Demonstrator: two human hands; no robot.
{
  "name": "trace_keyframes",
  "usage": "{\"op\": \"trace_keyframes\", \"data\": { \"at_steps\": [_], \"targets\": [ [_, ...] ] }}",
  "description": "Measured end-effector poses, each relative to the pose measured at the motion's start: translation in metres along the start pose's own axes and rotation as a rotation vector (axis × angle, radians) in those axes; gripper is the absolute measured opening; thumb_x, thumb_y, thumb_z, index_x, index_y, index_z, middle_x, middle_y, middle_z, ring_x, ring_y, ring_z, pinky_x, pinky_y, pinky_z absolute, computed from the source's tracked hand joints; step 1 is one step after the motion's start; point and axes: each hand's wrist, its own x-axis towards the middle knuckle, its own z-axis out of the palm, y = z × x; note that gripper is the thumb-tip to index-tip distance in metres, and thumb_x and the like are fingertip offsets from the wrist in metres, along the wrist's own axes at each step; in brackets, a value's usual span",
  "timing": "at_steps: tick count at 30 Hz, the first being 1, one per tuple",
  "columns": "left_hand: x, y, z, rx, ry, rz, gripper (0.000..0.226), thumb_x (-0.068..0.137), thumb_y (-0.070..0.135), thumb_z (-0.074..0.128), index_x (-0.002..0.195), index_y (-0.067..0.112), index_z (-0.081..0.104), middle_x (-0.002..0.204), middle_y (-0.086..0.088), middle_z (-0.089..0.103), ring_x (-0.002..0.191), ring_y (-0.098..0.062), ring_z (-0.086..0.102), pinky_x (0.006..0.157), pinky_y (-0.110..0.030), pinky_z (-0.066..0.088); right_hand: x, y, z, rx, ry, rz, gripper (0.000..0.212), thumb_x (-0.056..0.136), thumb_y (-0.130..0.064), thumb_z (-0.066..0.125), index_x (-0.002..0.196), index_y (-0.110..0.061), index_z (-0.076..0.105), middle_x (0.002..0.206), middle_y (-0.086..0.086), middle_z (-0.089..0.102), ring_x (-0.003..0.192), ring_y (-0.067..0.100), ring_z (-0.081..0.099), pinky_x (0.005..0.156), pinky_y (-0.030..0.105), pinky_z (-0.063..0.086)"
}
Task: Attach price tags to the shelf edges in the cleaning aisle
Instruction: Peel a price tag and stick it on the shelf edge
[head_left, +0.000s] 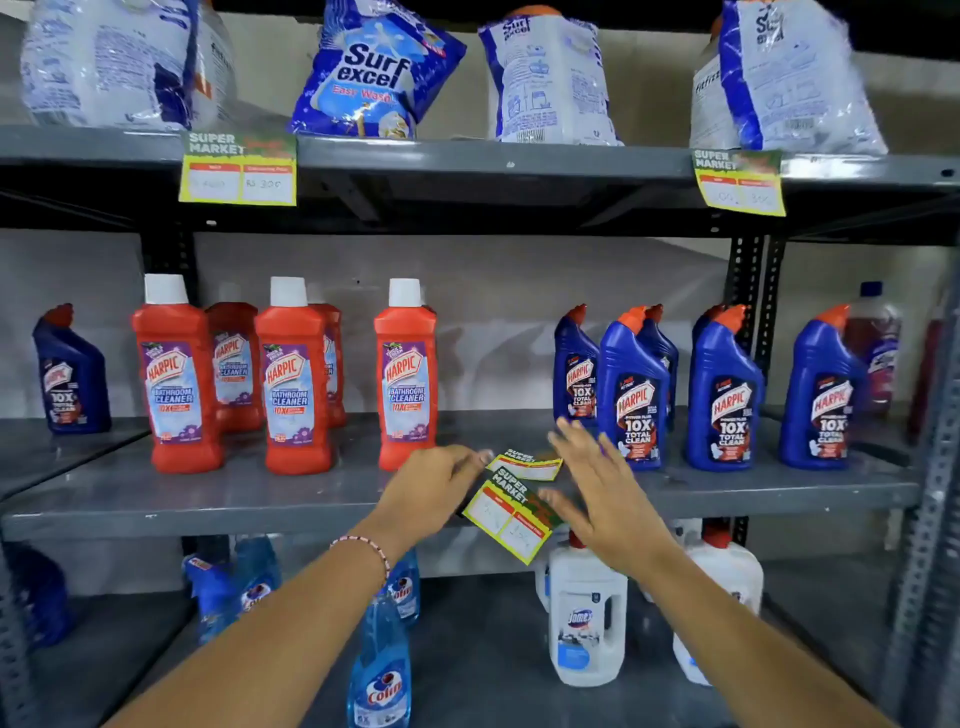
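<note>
My left hand (434, 488) pinches a yellow-edged "Super Market" price tag (511, 514) by its upper left corner, and the tag hangs tilted in front of the middle shelf edge (208, 517). My right hand (597, 486) hovers flat with fingers spread just right of that tag, its thumb near the tag's right side. A second price tag (527, 464) lies flat on the middle shelf behind them. Two more tags hang from the top shelf edge, one at the left (238, 169) and one at the right (738, 182).
Red Harpic bathroom cleaner bottles (293, 384) stand left of my hands, blue Harpic bottles (636, 389) to the right. Surf Excel bags (371, 73) sit on the top shelf. Colin spray bottles (382, 660) and white Domex jugs (587, 618) stand on the bottom shelf. A perforated upright (930, 499) borders the right.
</note>
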Motion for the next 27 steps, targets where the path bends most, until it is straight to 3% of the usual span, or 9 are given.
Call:
{"op": "trace_keyframes", "data": {
  "at_steps": [2, 6, 10, 12, 15, 17, 20, 24, 27],
  "targets": [
    [-0.004, 0.002, 0.010, -0.214, -0.126, -0.018, 0.017, 0.090, 0.026, 0.067, 0.089, 0.011, 0.074, 0.079, 0.000, 0.076, 0.071, -0.007, 0.068, 0.065, -0.025, 0.054, -0.009, -0.001, 0.008, 0.013, -0.084, -0.047, 0.062, 0.096, -0.054, 0.040, 0.148, -0.023, 0.032, 0.159, -0.005, 0.029, 0.147, 0.009, 0.021, 0.121, 0.030, 0.006],
    [-0.010, 0.016, 0.029, -0.364, 0.008, -0.086, 0.008, 0.077, 0.007, 0.078, 0.084, 0.011, 0.079, 0.080, -0.006, 0.079, 0.068, -0.004, 0.066, 0.068, -0.028, 0.055, -0.018, -0.003, 0.028, 0.156, 0.014, 0.026, 0.040, 0.086, -0.048, 0.058, 0.120, -0.029, 0.064, 0.127, -0.012, 0.066, 0.122, 0.005, 0.055, 0.109, 0.019, 0.016],
    [-0.034, 0.014, 0.027, -0.539, 0.151, -0.180, 0.027, 0.079, 0.006, 0.077, 0.069, 0.031, 0.077, 0.069, 0.009, 0.077, 0.062, -0.002, 0.066, 0.062, -0.017, 0.053, -0.016, -0.024, 0.040, 0.411, 0.201, 0.110, 0.018, 0.078, -0.042, 0.070, 0.093, -0.032, 0.074, 0.107, -0.041, 0.062, 0.110, -0.017, 0.053, 0.107, 0.025, 0.023],
    [-0.055, 0.007, 0.020, -0.649, 0.236, -0.238, 0.026, 0.080, 0.002, 0.074, 0.069, 0.025, 0.075, 0.066, 0.007, 0.076, 0.056, -0.002, 0.063, 0.055, -0.014, 0.049, -0.015, -0.049, 0.045, 0.521, 0.240, 0.165, 0.013, 0.077, -0.037, 0.074, 0.090, -0.038, 0.073, 0.099, -0.046, 0.062, 0.102, -0.014, 0.056, 0.105, 0.024, 0.027],
    [-0.083, -0.015, -0.003, -0.769, 0.380, -0.318, 0.013, 0.079, -0.005, 0.073, 0.079, 0.008, 0.071, 0.070, -0.001, 0.078, 0.063, -0.012, 0.067, 0.058, -0.020, 0.054, -0.001, -0.099, 0.054, 0.649, 0.200, 0.241, 0.029, 0.076, -0.028, 0.078, 0.088, -0.054, 0.070, 0.097, -0.046, 0.062, 0.102, -0.004, 0.052, 0.094, 0.023, 0.038],
    [-0.097, -0.039, -0.025, -0.791, 0.446, -0.347, 0.009, 0.078, -0.008, 0.071, 0.082, 0.000, 0.070, 0.072, -0.006, 0.078, 0.066, -0.013, 0.069, 0.059, -0.018, 0.056, 0.017, -0.135, 0.065, 0.691, 0.194, 0.198, 0.023, 0.077, -0.032, 0.074, 0.094, -0.048, 0.070, 0.091, -0.049, 0.061, 0.096, -0.010, 0.054, 0.088, 0.026, 0.041],
    [-0.108, -0.081, -0.061, -0.713, 0.482, -0.400, 0.001, 0.079, 0.000, 0.073, 0.079, 0.000, 0.073, 0.077, -0.015, 0.078, 0.070, -0.018, 0.069, 0.065, -0.026, 0.057, 0.044, -0.185, 0.089, 0.671, 0.190, 0.130, 0.017, 0.079, -0.044, 0.062, 0.092, -0.038, 0.071, 0.084, -0.033, 0.067, 0.082, -0.008, 0.061, 0.085, 0.039, 0.041],
    [-0.107, -0.138, -0.092, -0.570, 0.499, -0.485, 0.011, 0.081, 0.012, 0.075, 0.071, 0.009, 0.076, 0.072, -0.009, 0.078, 0.068, -0.016, 0.068, 0.071, -0.043, 0.056, 0.067, -0.232, 0.128, 0.530, 0.189, 0.117, 0.010, 0.078, -0.039, 0.067, 0.088, -0.038, 0.071, 0.079, -0.019, 0.070, 0.078, -0.002, 0.059, 0.083, 0.026, 0.023],
    [-0.105, -0.168, -0.101, -0.530, 0.488, -0.512, 0.012, 0.080, 0.014, 0.076, 0.068, 0.011, 0.075, 0.070, -0.010, 0.077, 0.067, -0.019, 0.068, 0.073, -0.053, 0.057, 0.079, -0.251, 0.147, 0.396, 0.201, 0.136, 0.007, 0.077, -0.036, 0.071, 0.083, -0.039, 0.072, 0.076, -0.018, 0.069, 0.079, 0.003, 0.058, 0.077, 0.028, 0.018]
  ]
}}
